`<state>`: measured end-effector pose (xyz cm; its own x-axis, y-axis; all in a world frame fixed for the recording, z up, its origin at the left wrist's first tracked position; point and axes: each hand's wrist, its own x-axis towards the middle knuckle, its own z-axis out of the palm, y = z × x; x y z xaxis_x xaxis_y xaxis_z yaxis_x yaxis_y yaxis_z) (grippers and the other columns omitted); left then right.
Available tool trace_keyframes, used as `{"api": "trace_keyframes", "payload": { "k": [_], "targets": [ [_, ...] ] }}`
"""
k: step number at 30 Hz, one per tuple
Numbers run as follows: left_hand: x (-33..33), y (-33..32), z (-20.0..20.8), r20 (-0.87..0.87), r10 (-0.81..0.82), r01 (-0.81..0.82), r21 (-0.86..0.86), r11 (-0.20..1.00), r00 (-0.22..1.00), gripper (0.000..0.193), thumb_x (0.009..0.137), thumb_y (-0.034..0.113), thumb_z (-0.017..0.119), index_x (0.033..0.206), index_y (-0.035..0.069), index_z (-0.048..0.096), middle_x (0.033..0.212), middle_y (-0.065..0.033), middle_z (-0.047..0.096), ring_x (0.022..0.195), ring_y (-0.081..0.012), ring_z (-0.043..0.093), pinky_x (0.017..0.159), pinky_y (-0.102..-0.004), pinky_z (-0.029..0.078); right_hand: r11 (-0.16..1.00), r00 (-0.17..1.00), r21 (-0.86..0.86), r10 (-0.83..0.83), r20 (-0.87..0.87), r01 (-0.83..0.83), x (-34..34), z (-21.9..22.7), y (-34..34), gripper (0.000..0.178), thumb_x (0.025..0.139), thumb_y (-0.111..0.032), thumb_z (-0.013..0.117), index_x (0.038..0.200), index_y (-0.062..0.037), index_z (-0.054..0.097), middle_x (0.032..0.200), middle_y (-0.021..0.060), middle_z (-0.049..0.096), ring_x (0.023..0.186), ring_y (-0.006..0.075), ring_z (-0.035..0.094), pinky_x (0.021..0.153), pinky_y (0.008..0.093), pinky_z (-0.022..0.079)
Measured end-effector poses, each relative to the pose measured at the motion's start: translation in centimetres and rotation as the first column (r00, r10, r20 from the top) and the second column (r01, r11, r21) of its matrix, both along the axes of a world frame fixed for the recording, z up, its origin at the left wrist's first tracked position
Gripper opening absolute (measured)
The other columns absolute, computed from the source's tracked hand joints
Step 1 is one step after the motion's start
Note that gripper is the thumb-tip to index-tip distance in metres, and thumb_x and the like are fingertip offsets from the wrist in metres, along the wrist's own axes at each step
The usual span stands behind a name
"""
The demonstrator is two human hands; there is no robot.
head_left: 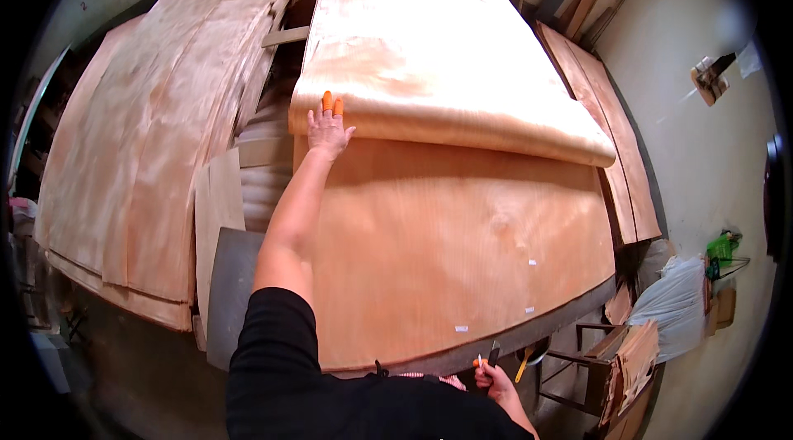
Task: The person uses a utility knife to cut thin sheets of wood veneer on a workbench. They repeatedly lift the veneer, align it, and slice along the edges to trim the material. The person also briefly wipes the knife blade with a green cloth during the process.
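Close to the person's body, right hand [496, 380] sits just off the near edge of the flat veneer sheet [462, 242], fingers closed around a small dark-handled tool [493, 354]. Right of that hand, a metal-frame stand [591, 357] with veneer scraps crowds the floor gap. Beyond, small white tape patches [461, 328] lie near the sheet's edge. Left arm reaches far forward; left hand [328, 130], two fingertips in orange cots [333, 104], lies flat and spread where the curled-back upper sheet [429, 68] folds over. Left of that hand, a narrow gap, then another veneer stack [157, 134]. Far right, more sheets against the wall.
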<state>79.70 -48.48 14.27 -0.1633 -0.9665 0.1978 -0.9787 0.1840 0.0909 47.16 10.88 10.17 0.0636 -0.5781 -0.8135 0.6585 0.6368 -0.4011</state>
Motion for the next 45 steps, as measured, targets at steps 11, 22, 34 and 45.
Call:
{"api": "trace_keyframes", "payload": {
  "k": [11,22,34,45],
  "targets": [
    [4.9,8.4,-4.7,0.108,-0.195,0.194,0.028,0.981,0.975,0.067,0.080,0.049,0.049,0.131,0.009,0.033,0.138,-0.0075,0.029,0.128,-0.0203,0.023,0.104,-0.0481,0.012,0.997,0.996,0.017,-0.082,0.032,0.081,1.6,-0.2,-2.1,0.030,0.087,-0.022,0.050,0.109,-0.0015,0.052,0.069,-0.0001,0.050,0.045,0.0035,0.027,0.043,0.0180,0.023],
    [9.0,-2.4,-1.5,-0.848,0.141,-0.217,0.031,0.976,0.511,0.059,0.083,0.038,0.054,0.124,-0.001,0.039,0.098,-0.0170,0.058,0.090,-0.0222,0.056,0.079,-0.0349,0.044,1.000,1.000,-0.011,0.001,-0.028,-0.001,1.2,1.0,-4.5,0.030,0.086,-0.024,0.050,0.109,-0.0032,0.053,0.068,-0.0029,0.046,0.047,0.0038,0.027,0.044,0.0182,0.022],
    [12.7,7.8,-2.9,-0.944,0.328,0.276,0.308,0.910,-0.028,0.057,0.087,0.052,0.041,0.120,0.006,0.045,0.105,0.0000,0.055,0.090,-0.0080,0.052,0.075,-0.0223,0.040,0.995,0.995,0.033,-0.090,-0.033,0.091,2.5,0.4,-0.5,0.030,0.086,-0.022,0.051,0.109,-0.0029,0.054,0.068,-0.0025,0.048,0.043,0.0028,0.025,0.041,0.0185,0.021],
    [11.7,4.5,4.7,-0.783,0.446,0.645,0.075,0.761,-0.435,0.073,0.083,0.062,0.032,0.123,0.002,0.042,0.119,-0.0076,0.051,0.110,-0.0201,0.048,0.095,-0.0359,0.035,0.995,0.996,-0.080,-0.067,-0.059,0.063,2.2,0.9,-0.3,0.026,0.087,-0.023,0.049,0.106,-0.0048,0.055,0.066,-0.0057,0.045,0.045,0.0017,0.026,0.041,0.0164,0.020]
  ]
}}
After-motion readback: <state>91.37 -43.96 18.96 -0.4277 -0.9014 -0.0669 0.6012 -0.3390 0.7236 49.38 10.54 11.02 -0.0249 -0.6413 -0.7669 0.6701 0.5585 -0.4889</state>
